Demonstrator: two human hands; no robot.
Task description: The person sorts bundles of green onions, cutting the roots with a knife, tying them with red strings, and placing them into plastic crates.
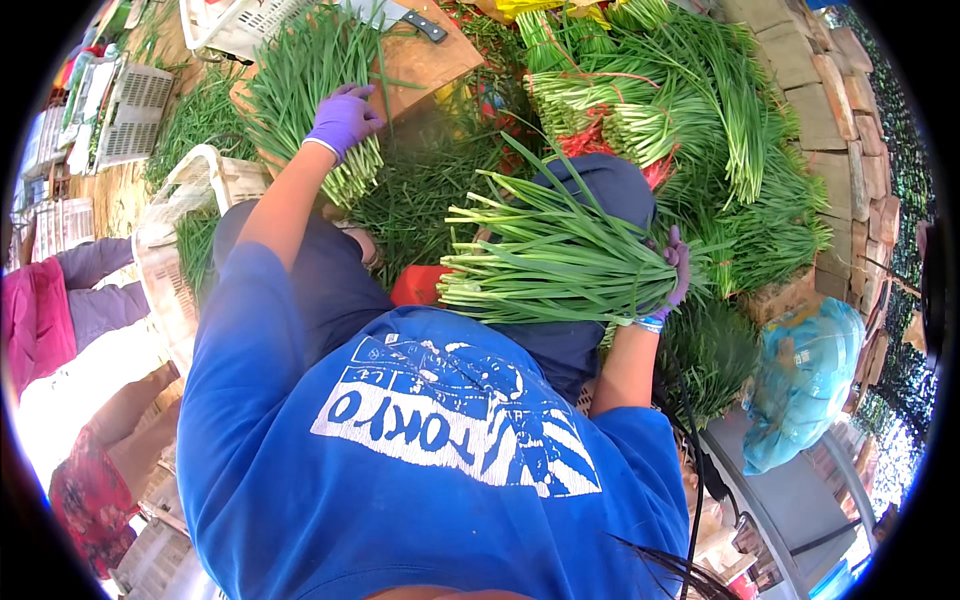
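Observation:
Across my lap lies a loose bunch of garlic chives (570,250), pale stem ends to the left. My right hand (678,268), in a purple glove, is closed around its leafy right end. On a wooden board (440,60) at the upper left rests a second bunch of garlic chives (300,75), stem ends hanging over the near edge. My left hand (345,120), also gloved in purple, lies on that bunch with fingers bent and closed at its right side; exactly which stalks they hold is partly hidden. A black-handled knife (425,26) lies at the board's far edge.
Tied bundles of garlic chives (640,110) are heaped at the upper right beside a block wall (820,110). Loose leaves (430,180) cover the ground between my knees. White plastic crates (165,250) stand at left. A blue plastic bag (805,380) sits at right. Another person's pink clothing (40,315) shows far left.

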